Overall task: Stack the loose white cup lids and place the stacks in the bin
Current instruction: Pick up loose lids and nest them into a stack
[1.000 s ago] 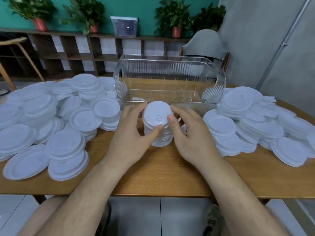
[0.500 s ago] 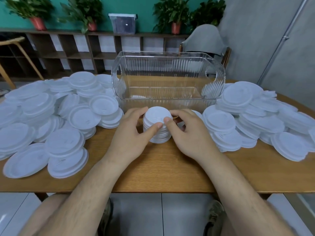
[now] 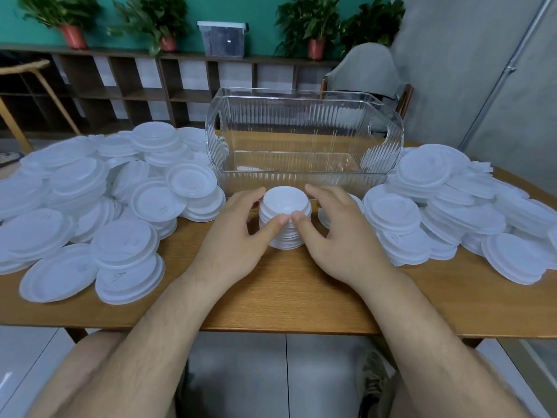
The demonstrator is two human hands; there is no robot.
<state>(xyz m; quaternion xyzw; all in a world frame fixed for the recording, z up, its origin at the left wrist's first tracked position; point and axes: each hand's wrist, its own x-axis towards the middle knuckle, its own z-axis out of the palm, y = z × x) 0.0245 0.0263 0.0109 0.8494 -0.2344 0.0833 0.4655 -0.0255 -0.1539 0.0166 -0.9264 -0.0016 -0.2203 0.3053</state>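
A short stack of white cup lids (image 3: 284, 206) stands on the wooden table (image 3: 271, 303), just in front of the clear ribbed bin (image 3: 304, 137). My left hand (image 3: 232, 239) grips the stack from the left and my right hand (image 3: 337, 236) grips it from the right, thumbs meeting on its near side. The bin holds no lids that I can see. Loose white lids lie in a big heap on the left (image 3: 90, 200) and another heap on the right (image 3: 458, 212).
Behind the table are a dark shelf unit with potted plants (image 3: 313, 22), a wooden chair frame at the far left (image 3: 36, 86) and a chair draped in grey cloth (image 3: 367, 73). The table's near edge runs across the lower middle.
The stack has come down from a lifted, tilted hold onto the table top. Both hands stayed around it and my thumbs have closed together on its near side.
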